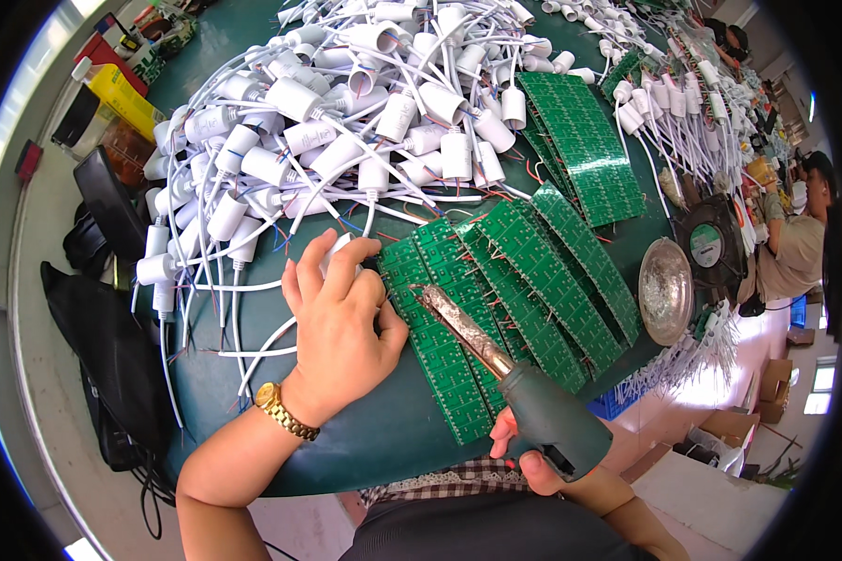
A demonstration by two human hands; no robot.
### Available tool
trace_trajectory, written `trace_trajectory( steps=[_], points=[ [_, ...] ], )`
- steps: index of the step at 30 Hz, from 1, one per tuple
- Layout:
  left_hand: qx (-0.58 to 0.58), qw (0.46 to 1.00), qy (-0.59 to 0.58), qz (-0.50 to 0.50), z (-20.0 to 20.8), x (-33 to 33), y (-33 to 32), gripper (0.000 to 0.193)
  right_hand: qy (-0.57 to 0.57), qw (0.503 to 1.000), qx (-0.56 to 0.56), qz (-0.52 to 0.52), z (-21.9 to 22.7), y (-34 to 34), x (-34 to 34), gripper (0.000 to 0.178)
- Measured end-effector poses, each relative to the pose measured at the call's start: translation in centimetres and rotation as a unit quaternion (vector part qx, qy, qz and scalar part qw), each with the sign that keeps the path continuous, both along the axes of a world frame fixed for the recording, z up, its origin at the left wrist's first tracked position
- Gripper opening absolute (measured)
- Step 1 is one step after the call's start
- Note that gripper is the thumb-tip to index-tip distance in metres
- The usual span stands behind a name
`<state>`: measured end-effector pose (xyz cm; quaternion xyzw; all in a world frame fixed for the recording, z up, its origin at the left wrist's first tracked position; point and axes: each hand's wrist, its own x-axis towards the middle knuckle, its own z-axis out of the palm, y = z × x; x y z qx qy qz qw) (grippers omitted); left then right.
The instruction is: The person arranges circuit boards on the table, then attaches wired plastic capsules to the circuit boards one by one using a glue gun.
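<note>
My right hand (538, 458) grips a soldering iron (552, 421) with a thick dark handle and a crusted metal barrel. Its tip points up and left over green circuit board panels (449, 346), which lie in overlapping strips on the green table. At the left edge of these panels, my left hand (346, 313) has its fingers curled down around a white plastic cap (340, 251), mostly covered by the fingers. Just beyond that hand rises a large heap of white cylindrical caps (332, 122) with white cables and thin bare-ended wires.
More green panels (585, 140) are stacked beyond. To the right are a round metal dish (666, 290) and a black fan (711, 241). A phone (110, 198), yellow bottle (122, 98) and black bag (103, 355) sit left. A co-worker (795, 234) sits at far right.
</note>
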<state>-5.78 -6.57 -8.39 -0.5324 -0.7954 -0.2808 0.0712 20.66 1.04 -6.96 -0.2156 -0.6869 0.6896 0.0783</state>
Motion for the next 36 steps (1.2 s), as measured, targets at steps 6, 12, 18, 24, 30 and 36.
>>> trace_trajectory(
  steps=[6,12,18,24,30,36],
  points=[
    [0.005,1.000,-0.017,0.001,0.3,-0.1,-0.1,0.015,0.038,0.999,0.019,0.010,-0.6,0.0,0.4,0.054],
    [-0.008,1.000,-0.016,0.010,0.5,0.2,-0.1,0.014,0.131,0.990,0.036,-0.024,-1.4,0.0,0.4,0.060],
    [-0.005,1.000,-0.020,0.013,0.5,-0.5,-0.5,0.015,0.138,0.989,0.056,-0.019,-1.0,0.1,-0.3,0.055],
    [0.020,0.998,-0.058,-0.001,-0.1,-0.7,-0.9,0.019,0.157,0.983,0.099,0.003,-1.0,0.5,-0.3,0.055],
    [0.003,0.999,-0.051,-0.003,0.1,-0.6,-1.0,0.019,0.118,0.992,0.040,-0.016,-1.5,-0.1,-0.2,0.056],
    [-0.001,0.999,-0.052,-0.005,0.1,-0.6,-0.8,0.016,0.072,0.996,-0.023,-0.043,-1.1,-0.4,-0.9,0.057]
  ],
)
